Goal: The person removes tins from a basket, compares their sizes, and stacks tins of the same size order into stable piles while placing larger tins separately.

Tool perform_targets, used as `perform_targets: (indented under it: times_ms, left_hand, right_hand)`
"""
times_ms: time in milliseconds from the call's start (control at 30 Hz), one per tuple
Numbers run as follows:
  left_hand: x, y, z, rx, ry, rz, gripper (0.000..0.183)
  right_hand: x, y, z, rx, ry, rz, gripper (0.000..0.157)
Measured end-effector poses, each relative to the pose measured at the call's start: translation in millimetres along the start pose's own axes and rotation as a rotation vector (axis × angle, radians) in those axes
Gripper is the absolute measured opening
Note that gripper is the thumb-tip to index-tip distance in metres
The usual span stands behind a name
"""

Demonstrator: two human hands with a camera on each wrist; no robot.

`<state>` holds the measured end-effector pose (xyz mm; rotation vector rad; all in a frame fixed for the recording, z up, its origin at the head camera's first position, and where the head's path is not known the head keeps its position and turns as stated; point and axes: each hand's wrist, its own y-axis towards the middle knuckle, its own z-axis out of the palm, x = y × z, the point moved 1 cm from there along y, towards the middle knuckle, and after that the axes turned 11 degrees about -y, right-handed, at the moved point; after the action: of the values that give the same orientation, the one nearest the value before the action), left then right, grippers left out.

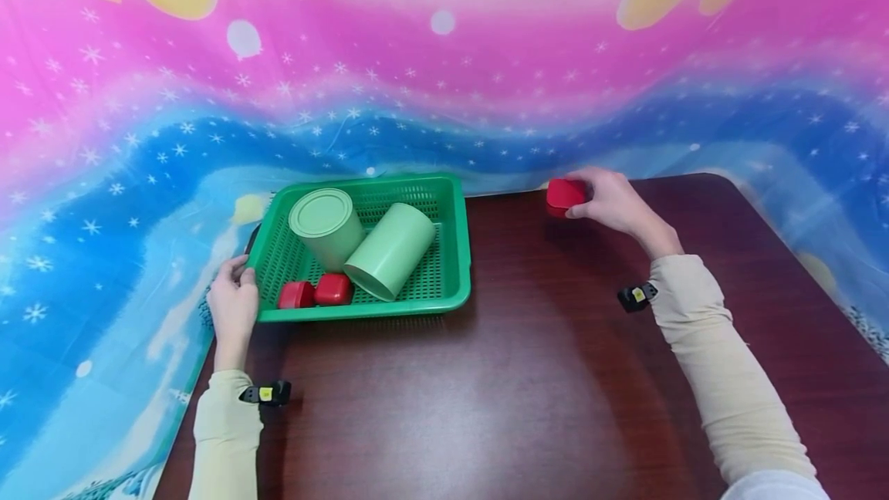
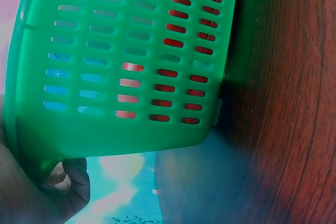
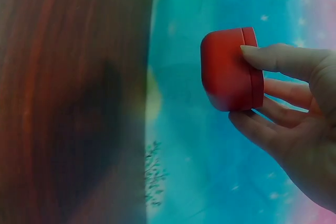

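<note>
Right of centre in the head view, pinched in the right hand (image 1: 611,197): a red box (image 1: 566,197), small and round-cornered, near the far edge of the brown table (image 1: 444,400) and held clear of its surface. In the right wrist view, seen right of centre in front of the blue of the cloth, with a seam running around it close to the palm end; thumb pressed on one side across that seam, fingertips curled against the other.

Left of centre in the head view, gripped at its left rim by the left hand (image 1: 232,303): a green basket (image 1: 464,253) with slotted walls. In the left wrist view, fingers curled around that rim at the lower left, with red showing through some of the slots.

Inside the basket, toward its upper left, a pale green can (image 1: 322,218), standing with its ringed end upward. To its right, a second can (image 1: 396,249) of the same colour, lying on its side, slanted from lower left to upper right; cannot tell whether touching the first. Along the basket's lower left, side by side, two more red pieces (image 1: 333,289); cannot tell whether touching each other.

Across the top of the frame and down its left side, a pink and blue cloth (image 1: 417,60) printed with white snowflakes. At both wrists, cream sleeves (image 1: 708,346) and small black cameras (image 1: 635,297).
</note>
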<state>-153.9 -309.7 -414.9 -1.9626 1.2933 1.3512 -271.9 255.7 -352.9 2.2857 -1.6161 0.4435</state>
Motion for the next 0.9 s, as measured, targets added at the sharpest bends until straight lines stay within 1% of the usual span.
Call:
perform_targets:
  times_ms: [67, 233, 433, 633, 900]
  left_hand:
    - [0.4, 0.0, -0.3, -0.002, 0.006, 0.004, 0.044]
    - [0.1, -0.6, -0.9, -0.003, 0.006, 0.008, 0.044]
    - [-0.5, -0.5, -0.5, -0.011, 0.001, 0.015, 0.043]
    - [-0.3, -1.0, -0.4, -0.013, 0.008, 0.006, 0.043]
    - [0.0, -1.1, -0.1, 0.000, -0.002, -0.004, 0.045]
  right_hand:
    - [-6, 0, 3.6, 0.008, -0.004, 0.003, 0.063]
    - [-24, -2, 16.0, 0.038, -0.007, 0.041, 0.066]
    - [-43, -7, 30.9, 0.114, 0.025, 0.066, 0.065]
    - [-54, -11, 40.7, 0.171, 0.088, 0.094, 0.066]
    - [-62, -12, 50.2, 0.203, 0.147, 0.110, 0.066]
